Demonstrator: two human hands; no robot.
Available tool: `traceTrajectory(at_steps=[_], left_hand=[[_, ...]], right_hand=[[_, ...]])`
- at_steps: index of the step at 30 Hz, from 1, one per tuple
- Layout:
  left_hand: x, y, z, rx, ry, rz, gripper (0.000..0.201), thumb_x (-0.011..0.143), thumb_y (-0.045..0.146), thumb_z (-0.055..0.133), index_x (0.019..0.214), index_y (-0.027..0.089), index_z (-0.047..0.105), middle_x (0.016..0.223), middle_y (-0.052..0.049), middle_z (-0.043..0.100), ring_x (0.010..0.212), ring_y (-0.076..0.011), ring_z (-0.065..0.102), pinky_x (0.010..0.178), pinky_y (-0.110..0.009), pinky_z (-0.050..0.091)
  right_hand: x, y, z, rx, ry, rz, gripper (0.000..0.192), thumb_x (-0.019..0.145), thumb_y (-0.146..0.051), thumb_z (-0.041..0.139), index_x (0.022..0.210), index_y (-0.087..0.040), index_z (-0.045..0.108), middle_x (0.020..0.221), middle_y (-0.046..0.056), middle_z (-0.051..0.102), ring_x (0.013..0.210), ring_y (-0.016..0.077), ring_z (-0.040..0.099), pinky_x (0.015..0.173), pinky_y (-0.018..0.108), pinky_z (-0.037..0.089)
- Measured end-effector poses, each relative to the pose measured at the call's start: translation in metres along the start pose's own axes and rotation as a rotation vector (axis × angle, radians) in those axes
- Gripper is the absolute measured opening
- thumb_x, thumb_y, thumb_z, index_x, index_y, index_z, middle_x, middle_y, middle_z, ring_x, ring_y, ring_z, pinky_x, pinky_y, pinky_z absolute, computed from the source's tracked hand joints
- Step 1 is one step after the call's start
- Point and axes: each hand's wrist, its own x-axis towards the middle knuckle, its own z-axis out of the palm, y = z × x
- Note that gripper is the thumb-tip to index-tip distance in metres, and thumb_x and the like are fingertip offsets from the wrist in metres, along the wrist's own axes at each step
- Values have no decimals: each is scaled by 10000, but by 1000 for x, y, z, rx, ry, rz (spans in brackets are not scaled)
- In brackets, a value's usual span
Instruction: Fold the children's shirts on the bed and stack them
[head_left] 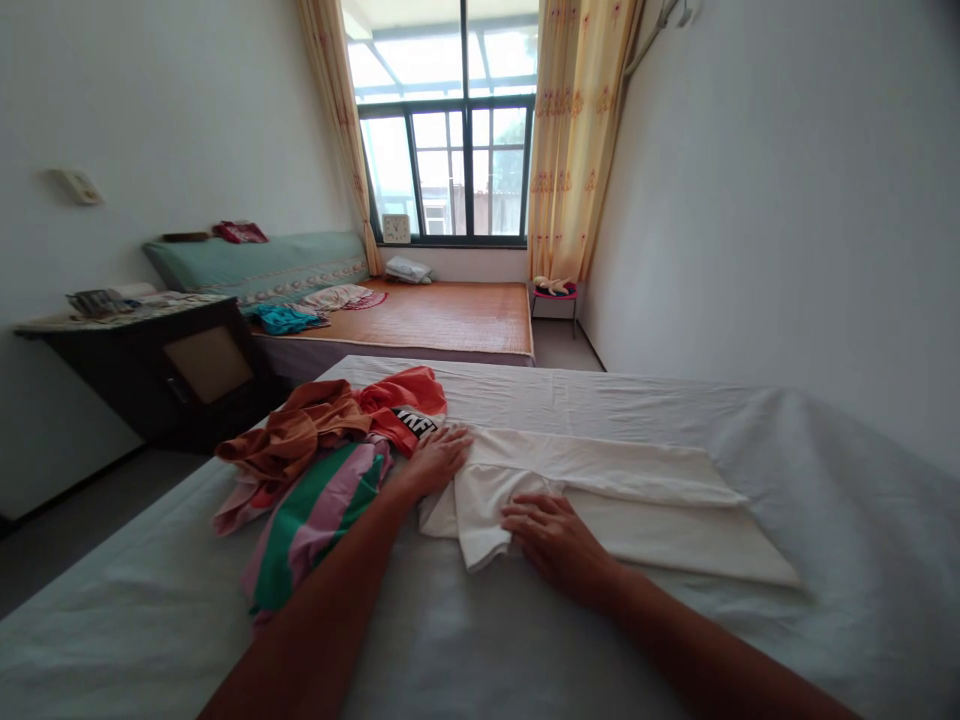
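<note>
Pressing both hands flat and open on the white garment [600, 490], we are resting our left hand [439, 455] on its upper edge and our right hand [555, 540] on its sleeve; colourful clothes [322, 460] are lying just left on the bed [675, 400].

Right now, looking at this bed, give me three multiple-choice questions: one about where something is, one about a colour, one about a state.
1. Where does the pile of coloured clothes lie relative to the white garment?
A. to its left
B. to its right
C. on top of it

2. What colours is the striped garment?
A. blue and yellow
B. green and pink
C. black and grey

3. How are both hands, the left hand and right hand, placed?
A. clenched in fists
B. lifted in the air
C. flat on the white garment

Answers: 1 A, the pile sits at its left end. 2 B, green and pink stripes show. 3 C, both palms press the cloth.
</note>
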Motion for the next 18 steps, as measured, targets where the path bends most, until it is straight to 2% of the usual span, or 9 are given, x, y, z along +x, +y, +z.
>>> traceTrajectory(at_steps=[2, 4, 7, 9, 11, 13, 18], left_hand=[[-5, 4, -10, -34, -18, 75, 327, 818, 173, 543, 1112, 249, 661, 1384, -46, 486, 1326, -254, 339, 1117, -474, 204], [-10, 10, -24, -168, -138, 236, 343, 785, 109, 550, 1073, 242, 681, 1356, -46, 511, 1297, -235, 390, 1106, -413, 257], [-17, 18, -37, -343, -415, 425, 398, 747, 88, 584, 1099, 251, 675, 1327, -38, 537, 1279, -229, 420, 1086, -370, 296], [-19, 19, -37, -364, -522, 472, 438, 706, 103, 641, 1109, 271, 674, 1326, -30, 540, 1300, -250, 389, 1099, -383, 271], [-20, 18, -33, -360, -563, 489, 468, 676, 144, 697, 1120, 287, 670, 1327, -29, 540, 1310, -265, 370, 1110, -394, 245], [-20, 17, -31, -354, -557, 493, 468, 677, 213, 732, 1133, 291, 664, 1326, -39, 539, 1308, -269, 368, 1115, -395, 232], [-18, 21, -30, -301, -528, 478, 440, 672, 367, 766, 1098, 295, 684, 1277, -53, 575, 1259, -263, 419, 1105, -388, 247]], right_hand=[[-4, 1, -6, 18, -11, 61, 582, 785, -368, 616, 1330, -247, 449, 1348, 86, 523, 1242, 266, 434, 1008, 434, 340], [-6, 4, -11, 21, -22, 111, 705, 688, -375, 694, 1328, -225, 440, 1360, 105, 500, 1231, 289, 435, 1006, 452, 347], [-8, 11, -19, 64, -65, 64, 459, 715, -202, 623, 1169, -222, 560, 1268, 80, 569, 1164, 242, 492, 1000, 407, 372], [-9, 17, -23, 108, -86, 7, 382, 729, -99, 543, 1089, -215, 598, 1201, 70, 609, 1121, 209, 520, 992, 371, 389], [-9, 23, -25, 145, -92, -13, 372, 732, -57, 506, 1054, -210, 615, 1134, 66, 640, 1084, 198, 540, 969, 354, 409], [-9, 27, -27, 188, -81, 10, 320, 753, -70, 506, 1009, -213, 636, 1060, 61, 665, 1031, 197, 563, 924, 342, 436], [-8, 34, -32, 401, -14, 236, 192, 846, -270, 520, 955, -204, 664, 870, 40, 670, 789, 178, 593, 756, 303, 473]])
